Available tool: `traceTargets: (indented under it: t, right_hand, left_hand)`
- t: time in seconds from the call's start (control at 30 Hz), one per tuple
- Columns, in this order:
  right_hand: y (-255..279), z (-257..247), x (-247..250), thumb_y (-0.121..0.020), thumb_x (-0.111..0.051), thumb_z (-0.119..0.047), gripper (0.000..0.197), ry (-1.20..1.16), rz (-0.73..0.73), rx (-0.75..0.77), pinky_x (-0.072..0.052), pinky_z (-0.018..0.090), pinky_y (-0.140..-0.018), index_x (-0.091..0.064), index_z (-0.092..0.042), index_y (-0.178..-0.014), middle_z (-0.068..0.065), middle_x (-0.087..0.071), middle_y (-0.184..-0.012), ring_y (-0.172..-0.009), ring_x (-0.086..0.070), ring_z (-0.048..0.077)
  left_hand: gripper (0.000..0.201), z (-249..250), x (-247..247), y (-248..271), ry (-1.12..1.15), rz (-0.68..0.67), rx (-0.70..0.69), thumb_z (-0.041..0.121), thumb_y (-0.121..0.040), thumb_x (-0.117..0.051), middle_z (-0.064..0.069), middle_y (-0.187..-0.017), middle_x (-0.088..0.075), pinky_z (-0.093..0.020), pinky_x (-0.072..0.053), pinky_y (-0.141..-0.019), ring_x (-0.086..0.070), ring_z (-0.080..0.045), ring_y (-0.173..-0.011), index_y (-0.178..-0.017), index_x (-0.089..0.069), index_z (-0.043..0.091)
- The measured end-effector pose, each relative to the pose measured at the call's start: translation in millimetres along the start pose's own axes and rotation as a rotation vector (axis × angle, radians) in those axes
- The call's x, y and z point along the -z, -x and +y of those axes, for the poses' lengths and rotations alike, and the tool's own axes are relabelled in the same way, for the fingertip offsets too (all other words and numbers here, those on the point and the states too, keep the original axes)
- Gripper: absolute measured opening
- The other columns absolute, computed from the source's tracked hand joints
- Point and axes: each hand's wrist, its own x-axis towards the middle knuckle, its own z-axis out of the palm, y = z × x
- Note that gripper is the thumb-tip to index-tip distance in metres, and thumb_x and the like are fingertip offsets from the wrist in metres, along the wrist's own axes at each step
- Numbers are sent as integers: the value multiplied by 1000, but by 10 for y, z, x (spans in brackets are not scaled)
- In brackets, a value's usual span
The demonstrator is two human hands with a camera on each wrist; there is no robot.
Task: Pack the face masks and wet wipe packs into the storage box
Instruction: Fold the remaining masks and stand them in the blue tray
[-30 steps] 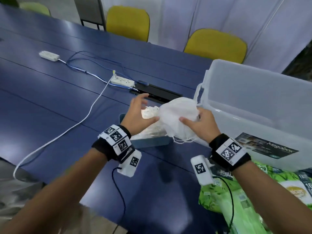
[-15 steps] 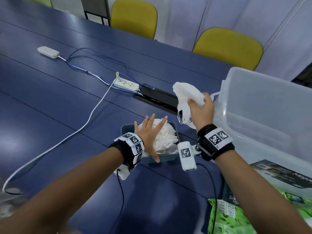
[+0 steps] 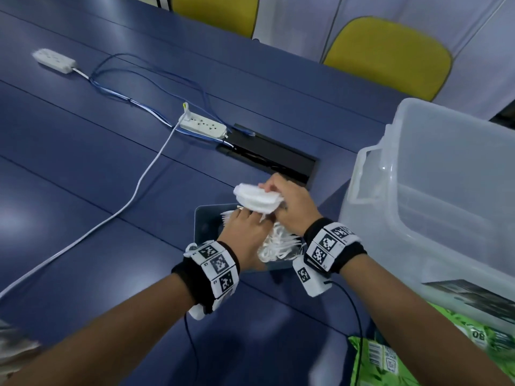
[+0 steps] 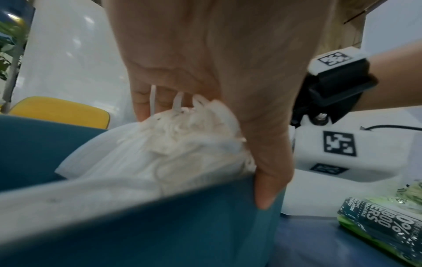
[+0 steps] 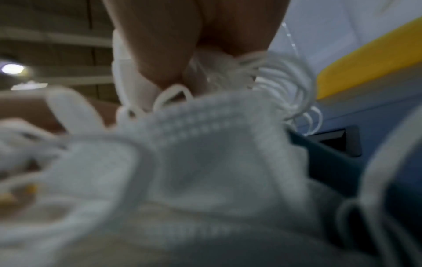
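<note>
Two hands: both are working at the small teal-blue open carton, which we take as our landmark.
Storage box: the large clear plastic storage box stands just to the right of the carton, open-topped; nothing shows inside the part we can see.
Table: the dark blue table bears the carton and the storage box.
Wet wipe packs: the green printed plastic wet wipe packs lie nearer to us than the carton and to its right, in front of the storage box, not yet packed.
Right hand: our right hand is above the carton's far right corner, fingers curled round a stack of white folded face masks lifted clear of the carton.
Left hand: our left hand lies on the loose white masks left inside the carton, fingers fairly straight and pressing them down, the thumb hooked over the carton's near wall in the left wrist view.
Ear loops: thin white elastic ear loops hang tangled between the lifted stack and the heap below.
Step in hand: we judge this is separating one handful of masks from the rest.
Next move: it calls for freeing the loops while the carton stays pinned, then carrying the stack rightward over the storage box's rim.
</note>
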Motion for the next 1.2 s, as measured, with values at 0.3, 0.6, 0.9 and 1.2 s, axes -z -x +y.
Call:
traceTargets:
  t: [0.3,0.6,0.9,1.2]
  right_hand:
    - [-25,-28,59,-77,-49,-15,44,65,-403,-41,-46,34,-86,-62,-26,-117,0,-70,-98,-92,-62,19]
    - [-346,-227,-55,-91,-41,-5,42,164,-676,-219,-45,37,-95,-59,-22,-125,5,-64,-121,-108,-58,25]
    - [-502,-203,-55,-92,-41,8,23,-131,-841,-315,-38,19,-68,-53,-12,-93,4,-52,-84,-75,-48,13]
    - [-569,-398,-204,-91,-41,-5,27,79,-899,-385,-37,21,-58,-43,-23,-72,-7,-50,-70,-62,-45,9]
  left_hand:
    - [74,27,-79,57,28,55,-56,45,-12,-88,-9,-86,-69,-32,-57,-67,-69,-28,-73,-77,-73,14]
    - [94,77,67,122,-6,-25,7,64,3,-78,2,-73,-69,-16,-49,-53,-66,-11,-65,-80,-77,19]
    - [104,88,134,139,40,-141,9,46,-53,-85,-15,-136,-49,-31,-47,-94,-51,-31,-122,-141,-42,11]
    - [112,74,154,148,53,-175,38,46,-13,-91,-11,-106,-67,-30,-56,-69,-68,-29,-89,-117,-67,12]
